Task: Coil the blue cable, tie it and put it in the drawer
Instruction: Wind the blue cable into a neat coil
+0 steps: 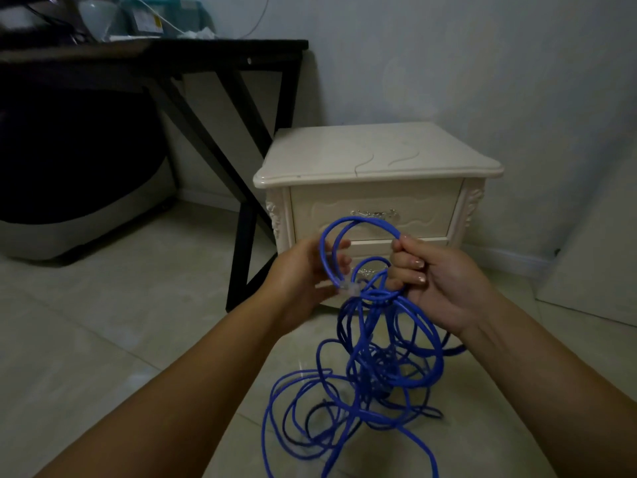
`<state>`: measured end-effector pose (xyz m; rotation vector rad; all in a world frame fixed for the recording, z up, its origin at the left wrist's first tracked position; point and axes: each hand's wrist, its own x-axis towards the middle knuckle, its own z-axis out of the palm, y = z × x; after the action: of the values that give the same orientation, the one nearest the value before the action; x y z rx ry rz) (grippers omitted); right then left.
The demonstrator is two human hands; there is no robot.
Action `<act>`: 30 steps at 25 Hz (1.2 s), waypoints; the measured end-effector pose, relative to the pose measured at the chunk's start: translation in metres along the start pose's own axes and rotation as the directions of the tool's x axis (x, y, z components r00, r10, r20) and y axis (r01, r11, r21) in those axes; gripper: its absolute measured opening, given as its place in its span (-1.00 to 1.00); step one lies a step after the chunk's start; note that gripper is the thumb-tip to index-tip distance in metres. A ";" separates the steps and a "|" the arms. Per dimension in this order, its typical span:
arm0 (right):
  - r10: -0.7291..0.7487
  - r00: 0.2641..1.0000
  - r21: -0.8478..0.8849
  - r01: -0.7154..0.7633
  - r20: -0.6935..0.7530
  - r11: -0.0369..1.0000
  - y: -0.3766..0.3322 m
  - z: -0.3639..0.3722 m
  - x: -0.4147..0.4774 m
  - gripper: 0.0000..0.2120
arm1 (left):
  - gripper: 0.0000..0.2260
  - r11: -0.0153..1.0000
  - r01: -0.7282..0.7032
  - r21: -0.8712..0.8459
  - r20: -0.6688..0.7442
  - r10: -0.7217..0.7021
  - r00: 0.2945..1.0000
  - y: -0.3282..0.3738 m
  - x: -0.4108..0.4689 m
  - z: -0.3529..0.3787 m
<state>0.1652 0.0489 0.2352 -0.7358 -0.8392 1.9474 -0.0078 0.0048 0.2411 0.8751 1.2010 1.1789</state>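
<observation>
Tiled floor [103,339] before nightstand [375,157] | drawer [372,205] shut, contents hidden | left hand [303,274] and right hand [441,288] clutch blue cable [429,343] loops

Right hand [437,281] fists a loop of the blue cable [375,222]; my left hand [303,270] holds the strand near its clear plug [348,289]. Rest hangs tangled onto tiled floor [103,305]. Cream nightstand [375,157] just behind, top drawer [372,201] closed

The left hand [303,270] and right hand [437,281] are bare. Behind each hand the forearm is bare too, left forearm [193,374], right forearm [551,367], as far back as shows. Nails [419,263] on the right hand's fingers are short, rounded, faintly glossy.
</observation>
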 end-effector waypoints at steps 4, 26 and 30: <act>0.057 0.998 0.247 -0.052 -0.011 0.968 -0.004 -0.005 0.000 -0.79 | -0.83 0.946 -0.003 0.323 0.184 -0.060 0.981 -0.007 -0.010 -0.006; -0.160 0.986 0.445 0.163 -0.046 0.881 -0.034 -0.006 -0.019 -0.83 | -0.81 0.980 0.062 0.187 0.249 -0.108 0.962 -0.006 -0.028 0.000; -0.192 0.966 0.430 0.250 -0.174 0.867 -0.019 0.005 -0.013 -0.75 | -0.85 0.895 -0.067 0.440 0.197 -0.024 0.980 -0.013 -0.036 0.032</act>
<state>0.1767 0.0434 0.2556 -0.4531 -0.3509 1.7714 0.0274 -0.0301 0.2429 1.3208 1.3198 0.8160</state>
